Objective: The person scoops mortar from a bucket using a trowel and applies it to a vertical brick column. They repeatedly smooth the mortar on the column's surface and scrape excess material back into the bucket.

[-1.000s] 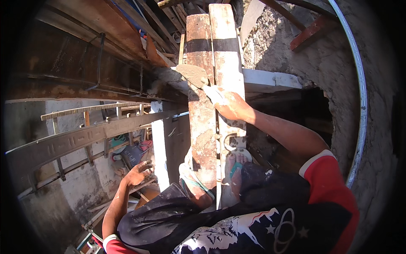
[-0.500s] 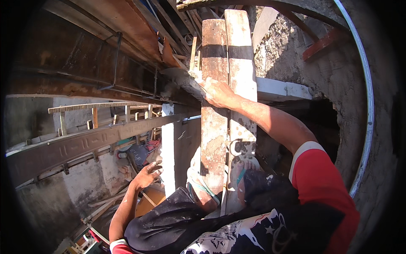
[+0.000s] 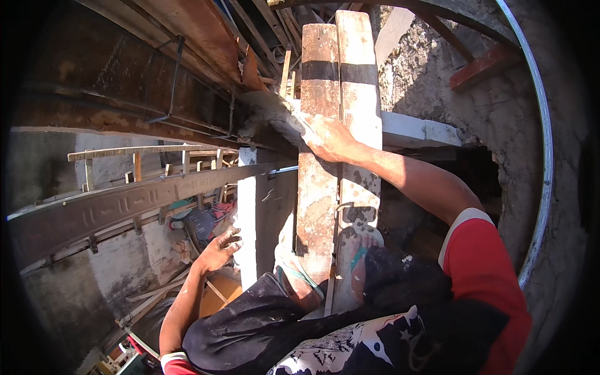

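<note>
My right hand [image 3: 329,139] is closed around a mortar-smeared trowel [image 3: 273,106], whose handle is hidden in the fist. The blade points left, against the end of the dark formwork trough [image 3: 169,122]. Beneath this hand run two worn wooden planks [image 3: 320,81], side by side. Lower left, my left hand [image 3: 219,250] hangs in the air with loosely bent, parted fingers and nothing visible in them. It is close to a white post [image 3: 248,206], but I cannot tell whether they touch.
My sandalled feet [image 3: 300,281] stand on the planks, high above a lower level. A long metal channel [image 3: 144,197] crosses at left. At right are a dark opening [image 3: 465,181], a rough wall [image 3: 431,62] and a bent pipe [image 3: 545,144]. Wooden scraps lie below left.
The view has shifted slightly. My right hand and the trowel stay at nearly the same spot by the trough. My left hand's fingers have bent a little more, nearer the white post.
</note>
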Available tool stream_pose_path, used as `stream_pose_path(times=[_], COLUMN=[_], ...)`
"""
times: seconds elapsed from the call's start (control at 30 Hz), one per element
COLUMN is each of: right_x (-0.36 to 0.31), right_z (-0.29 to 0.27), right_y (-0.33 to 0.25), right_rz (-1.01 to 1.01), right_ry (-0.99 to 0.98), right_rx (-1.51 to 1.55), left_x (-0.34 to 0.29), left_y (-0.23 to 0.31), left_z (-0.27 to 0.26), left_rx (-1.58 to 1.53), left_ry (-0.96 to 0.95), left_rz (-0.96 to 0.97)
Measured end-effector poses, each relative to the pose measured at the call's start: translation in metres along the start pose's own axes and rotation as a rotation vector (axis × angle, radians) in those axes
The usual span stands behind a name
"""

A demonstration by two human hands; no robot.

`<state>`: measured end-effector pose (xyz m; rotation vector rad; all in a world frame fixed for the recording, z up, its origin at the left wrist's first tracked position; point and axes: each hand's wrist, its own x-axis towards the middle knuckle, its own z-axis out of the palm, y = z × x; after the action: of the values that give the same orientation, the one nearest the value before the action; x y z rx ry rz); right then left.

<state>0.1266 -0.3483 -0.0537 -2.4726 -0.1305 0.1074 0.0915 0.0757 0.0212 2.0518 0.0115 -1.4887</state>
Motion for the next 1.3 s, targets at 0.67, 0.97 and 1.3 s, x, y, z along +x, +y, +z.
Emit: stream_pose_path(times=[0.67, 0.97, 1.3], right_x=[-0.016, -0.006, -0.03], right_z=[0.119, 0.079, 0.046], right_y=[-0.143, -0.094, -0.042], right_rz=[0.843, 0.156, 0.009], right_ry=[0.042, 0.283, 0.182], right_rx=[1.226, 0.315, -0.241], left_x=[0.031, 0.056, 0.067], left_y=[0.012, -0.014, 0.0], left_z=[0.029, 0.008, 0.012], left_rx=[0.102, 0.207, 0.37], left_ry=[-0.112, -0.027, -0.052], left_rz=[0.069, 0.138, 0.186])
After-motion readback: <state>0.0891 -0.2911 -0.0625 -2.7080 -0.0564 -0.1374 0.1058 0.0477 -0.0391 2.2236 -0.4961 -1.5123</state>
